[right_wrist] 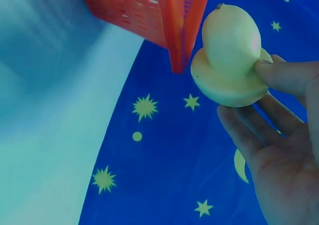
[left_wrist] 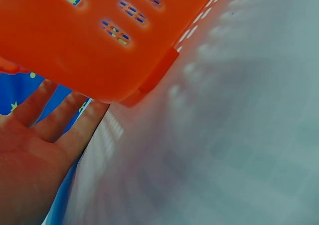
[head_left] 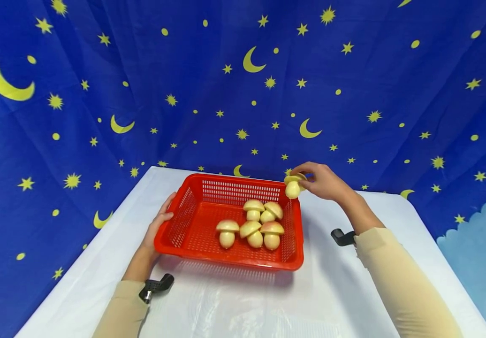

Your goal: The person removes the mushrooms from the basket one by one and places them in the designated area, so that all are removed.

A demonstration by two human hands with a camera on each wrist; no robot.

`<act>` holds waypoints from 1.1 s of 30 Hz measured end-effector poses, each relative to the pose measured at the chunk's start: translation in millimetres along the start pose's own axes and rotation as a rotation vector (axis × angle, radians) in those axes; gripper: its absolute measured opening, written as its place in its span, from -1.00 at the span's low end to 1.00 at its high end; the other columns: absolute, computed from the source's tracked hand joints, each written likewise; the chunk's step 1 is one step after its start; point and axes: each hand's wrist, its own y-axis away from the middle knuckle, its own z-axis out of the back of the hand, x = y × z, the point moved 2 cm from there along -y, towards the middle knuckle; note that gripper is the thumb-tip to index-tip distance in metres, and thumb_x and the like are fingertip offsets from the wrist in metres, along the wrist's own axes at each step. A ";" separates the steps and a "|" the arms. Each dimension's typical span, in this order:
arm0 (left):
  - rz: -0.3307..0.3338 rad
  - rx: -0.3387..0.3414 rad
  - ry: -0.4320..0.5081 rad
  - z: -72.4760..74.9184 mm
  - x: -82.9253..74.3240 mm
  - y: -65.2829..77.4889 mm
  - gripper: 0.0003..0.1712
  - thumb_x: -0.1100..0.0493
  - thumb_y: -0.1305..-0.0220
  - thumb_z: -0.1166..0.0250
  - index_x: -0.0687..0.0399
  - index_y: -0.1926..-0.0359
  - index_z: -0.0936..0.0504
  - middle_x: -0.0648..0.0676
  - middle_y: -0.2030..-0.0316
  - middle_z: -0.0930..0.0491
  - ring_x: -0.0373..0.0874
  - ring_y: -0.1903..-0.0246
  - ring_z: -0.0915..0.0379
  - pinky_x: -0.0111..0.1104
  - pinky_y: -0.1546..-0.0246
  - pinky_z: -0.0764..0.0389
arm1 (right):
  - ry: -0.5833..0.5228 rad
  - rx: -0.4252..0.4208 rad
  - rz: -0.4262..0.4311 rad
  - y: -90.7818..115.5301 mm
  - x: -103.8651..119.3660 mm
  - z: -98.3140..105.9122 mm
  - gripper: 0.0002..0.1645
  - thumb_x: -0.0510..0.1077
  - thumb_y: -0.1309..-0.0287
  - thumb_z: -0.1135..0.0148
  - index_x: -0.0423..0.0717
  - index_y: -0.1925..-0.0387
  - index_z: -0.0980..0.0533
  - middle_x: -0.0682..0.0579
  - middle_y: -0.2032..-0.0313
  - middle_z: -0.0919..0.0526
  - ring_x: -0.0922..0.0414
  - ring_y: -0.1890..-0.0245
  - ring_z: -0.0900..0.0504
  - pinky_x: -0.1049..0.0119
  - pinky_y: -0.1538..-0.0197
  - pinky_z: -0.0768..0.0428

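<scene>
A red plastic basket (head_left: pixel 230 263) with perforated walls stands on the white-covered table. Several pale yellow, smooth mushrooms (head_left: pixel 227 233) lie in its middle and right part, some with a pinkish tint on the cap. Against the basket's left side rests my left hand (head_left: pixel 155 230); in the left wrist view its fingers (left_wrist: pixel 57 117) look straight, their tips hidden behind the red wall. Above the basket's far right corner, my right hand (head_left: pixel 321 181) pinches another mushroom (right_wrist: pixel 232 45) by its cap between thumb and fingers, stem pointing down in the head view.
The white-covered table (head_left: pixel 222 305) extends in front of the basket and to both sides. Behind it hangs a blue cloth (head_left: pixel 209 61) with yellow moons and stars. A black wrist strap mount (head_left: pixel 156 287) is on the left wrist, and another mount (head_left: pixel 343 237) on the right.
</scene>
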 end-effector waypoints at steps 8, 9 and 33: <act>-0.004 0.007 0.006 -0.1 2.7 -0.9 -0.37 0.24 -0.35 0.35 -0.41 -0.35 0.13 0.12 -0.36 0.28 0.06 -0.12 -0.10 -0.09 -0.04 -0.33 | 0.004 -0.006 -0.019 7.1 -6.4 2.2 -0.67 -0.32 -0.03 -0.16 -0.02 0.12 -0.54 0.09 0.11 -0.50 0.12 0.05 -0.42 0.09 0.05 -0.49; -0.004 0.010 0.002 -0.2 2.7 -0.7 -0.37 0.25 -0.35 0.35 -0.41 -0.35 0.13 0.12 -0.36 0.29 0.06 -0.13 -0.10 -0.08 -0.04 -0.31 | 0.009 -0.007 -0.020 7.5 -6.6 2.0 -0.67 -0.32 -0.02 -0.15 -0.01 0.13 -0.54 0.10 0.11 -0.50 0.12 0.05 -0.42 0.09 0.05 -0.48; -0.004 0.001 0.006 -1.2 -1.0 -0.2 -0.36 0.26 -0.34 0.35 -0.36 -0.36 0.14 0.13 -0.36 0.28 0.08 -0.15 -0.07 -0.10 -0.04 -0.33 | 0.091 -0.035 -0.109 26.5 -31.1 10.2 -0.71 -0.30 -0.05 -0.13 0.02 0.16 -0.54 0.09 0.13 -0.50 0.09 0.08 -0.41 0.08 0.07 -0.49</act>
